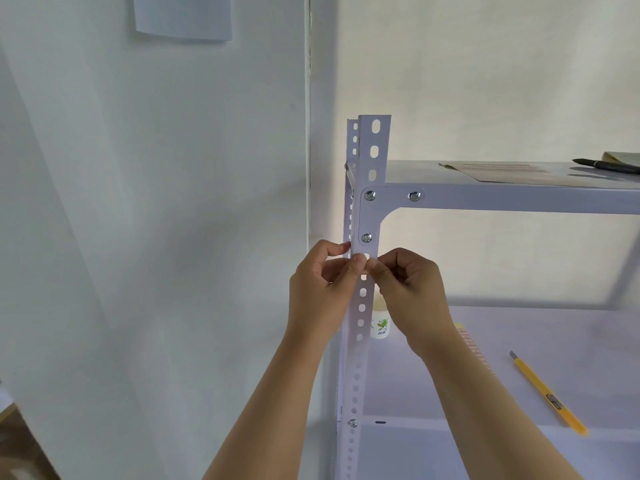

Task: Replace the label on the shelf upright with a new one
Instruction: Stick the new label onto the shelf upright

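Left hand: my fingers pinch narrow at the upright's left edge.
Right hand: my fingertips press its front face.
Shelf upright: front left corner, just below the bracket screw.
Label: hidden under my fingers, cannot tell.
Yellow cutter: lower shelf, right side.

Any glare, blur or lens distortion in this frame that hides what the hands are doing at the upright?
Head view: bright glow on the wall behind the upright; wide-angle bending at the edges; knife and lower shelf soft. Left hand and right hand are fairly sharp, but fingertips cover the label.
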The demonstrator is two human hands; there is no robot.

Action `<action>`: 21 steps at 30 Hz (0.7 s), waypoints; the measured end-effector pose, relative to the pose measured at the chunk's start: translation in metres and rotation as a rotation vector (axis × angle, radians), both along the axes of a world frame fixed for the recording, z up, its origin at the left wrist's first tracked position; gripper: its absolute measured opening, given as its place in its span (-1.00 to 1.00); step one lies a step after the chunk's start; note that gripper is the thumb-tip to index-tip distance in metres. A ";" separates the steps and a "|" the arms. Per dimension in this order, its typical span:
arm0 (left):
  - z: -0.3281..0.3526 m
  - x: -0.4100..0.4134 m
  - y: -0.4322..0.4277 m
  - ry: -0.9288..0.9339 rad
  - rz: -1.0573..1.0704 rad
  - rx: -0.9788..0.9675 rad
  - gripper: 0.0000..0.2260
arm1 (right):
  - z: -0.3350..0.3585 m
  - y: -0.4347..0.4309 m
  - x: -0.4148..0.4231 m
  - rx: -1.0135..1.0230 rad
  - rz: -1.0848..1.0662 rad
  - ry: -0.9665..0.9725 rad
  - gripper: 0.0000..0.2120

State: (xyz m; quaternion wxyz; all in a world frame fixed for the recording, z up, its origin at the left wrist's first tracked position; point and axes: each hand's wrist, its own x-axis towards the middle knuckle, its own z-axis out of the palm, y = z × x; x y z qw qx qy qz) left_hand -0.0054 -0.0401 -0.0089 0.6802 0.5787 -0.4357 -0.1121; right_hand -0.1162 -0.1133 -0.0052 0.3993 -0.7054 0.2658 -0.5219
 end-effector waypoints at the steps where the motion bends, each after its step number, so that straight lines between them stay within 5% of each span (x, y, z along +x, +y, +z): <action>1: 0.001 0.000 0.000 -0.006 0.005 -0.002 -0.91 | 0.000 -0.001 -0.001 -0.002 0.016 0.002 -0.78; 21: -0.006 0.020 0.006 -0.065 -0.257 -0.046 -0.78 | -0.010 0.017 0.001 0.078 0.033 -0.142 -0.75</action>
